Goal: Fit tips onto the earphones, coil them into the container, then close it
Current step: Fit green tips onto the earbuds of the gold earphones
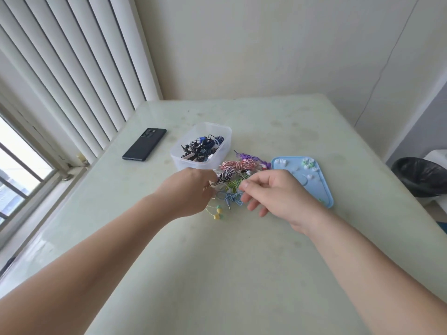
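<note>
The left hand (pixel 191 192) is gripping the black-and-white striped earphone cord (pixel 225 176) in the pile of coloured earphone cords (pixel 242 165); this pile is lying on the pale green table (pixel 242 262) between the clear plastic container (pixel 183 163) – already holding dark earphones – and the light-blue plastic lid (pixel 323 189) carrying small silicone tips (pixel 307 163); the right hand (pixel 273 194) is making a narrow thumb-and-forefinger pinch, but whether something is inside, I cannot tell. The cords are looking light, soft and easily tangling – better taking one near its firm earbud; the tips are probably slippery.
</note>
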`<state>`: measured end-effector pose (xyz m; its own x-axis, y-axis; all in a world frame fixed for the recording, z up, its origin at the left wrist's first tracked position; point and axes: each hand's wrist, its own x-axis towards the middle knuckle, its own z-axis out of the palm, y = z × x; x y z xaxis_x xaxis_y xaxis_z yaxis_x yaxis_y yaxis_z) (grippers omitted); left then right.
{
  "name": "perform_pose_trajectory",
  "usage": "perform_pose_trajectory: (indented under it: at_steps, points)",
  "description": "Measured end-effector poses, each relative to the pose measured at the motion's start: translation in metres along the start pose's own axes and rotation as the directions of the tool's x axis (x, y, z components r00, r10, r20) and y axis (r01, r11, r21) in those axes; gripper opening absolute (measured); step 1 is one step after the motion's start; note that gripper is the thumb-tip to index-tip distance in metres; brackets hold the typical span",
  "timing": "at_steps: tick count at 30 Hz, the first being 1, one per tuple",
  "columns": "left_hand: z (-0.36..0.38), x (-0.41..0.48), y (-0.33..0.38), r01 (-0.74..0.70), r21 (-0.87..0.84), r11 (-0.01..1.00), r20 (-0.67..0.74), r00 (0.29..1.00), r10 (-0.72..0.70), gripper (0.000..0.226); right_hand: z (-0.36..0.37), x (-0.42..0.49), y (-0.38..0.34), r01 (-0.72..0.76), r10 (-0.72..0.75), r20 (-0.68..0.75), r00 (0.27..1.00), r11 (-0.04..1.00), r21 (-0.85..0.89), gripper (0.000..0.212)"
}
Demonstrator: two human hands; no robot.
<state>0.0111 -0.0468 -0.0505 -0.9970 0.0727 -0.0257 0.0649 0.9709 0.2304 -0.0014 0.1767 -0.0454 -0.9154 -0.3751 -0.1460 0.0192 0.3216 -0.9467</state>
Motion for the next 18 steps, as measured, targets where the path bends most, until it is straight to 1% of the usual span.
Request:
perform_pose_trajectory:
  at_steps: [4, 5, 7, 8, 10, 11, 12, 13, 14, 16, 17, 18]
  points:
    - [-0.004, -0.011, -0.001, -0.016, -0.063, 0.998, 0.074, 0.997, 0.021, 0.037, -0.009, -0.014, 0.007, -0.004, 0.005, -0.033, 0.999, 1.000, 0.028, 0.015]
    - [-0.008, -0.013, 0.002, -0.016, -0.056, 0.998, 0.076, 0.997, 0.020, 0.032, -0.011, -0.018, 0.009, 0.001, 0.001, -0.043, 0.999, 0.999, 0.049, 0.014]
    - [-0.020, -0.018, 0.014, -0.036, -0.051, 0.998, 0.025, 0.999, 0.037, 0.017, -0.014, -0.024, 0.014, 0.025, -0.020, -0.047, 0.999, 0.995, 0.095, 0.005]
    - [-0.028, -0.020, 0.022, -0.052, -0.079, 0.996, -0.015, 0.999, 0.051, 0.016, -0.015, -0.026, 0.015, 0.040, -0.036, -0.039, 0.999, 0.992, 0.116, 0.011]
    - [-0.045, -0.024, 0.045, -0.079, -0.207, 0.975, -0.065, 0.996, 0.067, 0.017, -0.017, -0.029, 0.018, 0.089, -0.089, -0.005, 0.996, 0.990, 0.111, 0.039]
    - [-0.053, -0.026, 0.057, -0.089, -0.301, 0.949, -0.063, 0.995, 0.073, 0.018, -0.018, -0.031, 0.018, 0.122, -0.124, 0.018, 0.992, 0.987, 0.103, 0.050]
    - [-0.058, -0.026, 0.068, -0.094, -0.403, 0.910, -0.047, 0.996, 0.082, 0.019, -0.020, -0.032, 0.017, 0.157, -0.162, 0.049, 0.986, 0.982, 0.102, 0.056]
    - [-0.062, -0.027, 0.078, -0.087, -0.505, 0.859, -0.024, 0.996, 0.087, 0.019, -0.022, -0.033, 0.016, 0.186, -0.196, 0.079, 0.977, 0.976, 0.117, 0.055]
    - [-0.063, -0.026, 0.087, -0.070, -0.606, 0.792, 0.002, 0.996, 0.090, 0.019, -0.024, -0.034, 0.015, 0.200, -0.215, 0.094, 0.972, 0.968, 0.150, 0.047]
    - [-0.062, -0.021, 0.098, -0.037, -0.784, 0.619, 0.026, 0.995, 0.093, 0.016, -0.031, -0.038, 0.012, 0.203, -0.226, 0.057, 0.973, 0.943, 0.263, 0.024]
    - [-0.059, -0.018, 0.100, -0.024, -0.852, 0.524, 0.029, 0.995, 0.092, 0.012, -0.035, -0.039, 0.012, 0.195, -0.215, 0.033, 0.976, 0.932, 0.306, 0.018]
    - [-0.055, -0.015, 0.101, -0.012, -0.901, 0.434, 0.033, 0.995, 0.096, 0.007, -0.040, -0.040, 0.014, 0.183, -0.202, 0.022, 0.979, 0.925, 0.334, 0.017]
